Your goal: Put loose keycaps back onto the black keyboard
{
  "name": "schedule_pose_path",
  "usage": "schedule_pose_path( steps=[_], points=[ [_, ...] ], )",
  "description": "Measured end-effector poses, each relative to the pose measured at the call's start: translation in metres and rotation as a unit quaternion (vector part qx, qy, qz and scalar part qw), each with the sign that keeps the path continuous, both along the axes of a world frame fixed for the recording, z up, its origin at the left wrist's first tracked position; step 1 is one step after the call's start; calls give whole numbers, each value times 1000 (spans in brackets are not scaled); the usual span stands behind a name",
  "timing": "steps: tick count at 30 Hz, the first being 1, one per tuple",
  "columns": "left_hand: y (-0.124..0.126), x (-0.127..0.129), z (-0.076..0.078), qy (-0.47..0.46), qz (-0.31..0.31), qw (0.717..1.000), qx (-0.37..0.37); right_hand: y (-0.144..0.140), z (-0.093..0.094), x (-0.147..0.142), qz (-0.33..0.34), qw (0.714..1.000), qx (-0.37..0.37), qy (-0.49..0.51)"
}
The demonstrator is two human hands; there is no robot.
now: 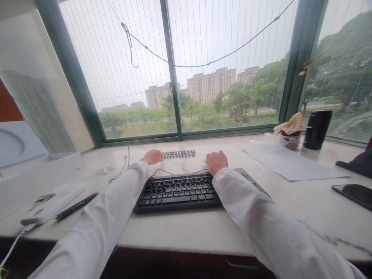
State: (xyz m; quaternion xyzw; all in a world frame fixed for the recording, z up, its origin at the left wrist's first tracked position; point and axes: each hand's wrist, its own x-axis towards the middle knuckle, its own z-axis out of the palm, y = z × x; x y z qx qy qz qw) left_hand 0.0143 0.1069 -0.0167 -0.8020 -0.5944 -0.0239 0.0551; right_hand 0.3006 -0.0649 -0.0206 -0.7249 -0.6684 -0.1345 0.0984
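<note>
Currently, both arms extend past the keyboard (186,190).
Left hand (151,157): curled, fingertips pinching the end of the key strip (178,154), apparently steadying it.
Right hand (216,161): loosely closed on the desk (203,228); contents indiscernible.
Strip location: flat, behind keyboard.

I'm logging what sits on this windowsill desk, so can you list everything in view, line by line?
keyboard: one, black, centre of the desk, near edge
key strip: one, dark grey, beyond the keyboard, by the left hand
pen: one, black, left of the keyboard
white device: one, white, far left, beside the pen
thin cable: one, dark, left of the left hand
paper sheet: one, white, right of the keyboard
phone: one, black, far right
cup: one, black, right, by the window
bag: one, tan over red, left of the cup
left hand: fist-like, touching the key strip's end
right hand: closed, behind the keyboard
</note>
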Motion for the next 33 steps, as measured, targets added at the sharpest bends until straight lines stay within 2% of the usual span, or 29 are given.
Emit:
schedule_pose_path(
  steps=[6,12,16,20,22,25,27,33],
  points=[
    [0,3,0,4,-1,1000,-6,1,-2,0,8,1000,15,2],
    [-14,6,8,-28,-22,998,56,2,-2,-1,20,999,38,3],
    [-41,12,22,-53,-61,991,103,3,-4,-1,20,998,65,10],
    [-84,26,36,-80,-124,979,140,3,-5,-5,26,995,96,26],
    [-106,37,39,-93,-151,972,155,2,-5,-8,37,993,110,34],
    [-131,54,33,-114,-178,960,182,-2,-4,-13,50,989,136,38],
    [-139,64,23,-141,-198,943,229,-5,-2,-14,54,986,156,35],
    [-138,69,-5,-166,-207,939,219,-5,-5,-23,105,965,225,78]
  ],
)
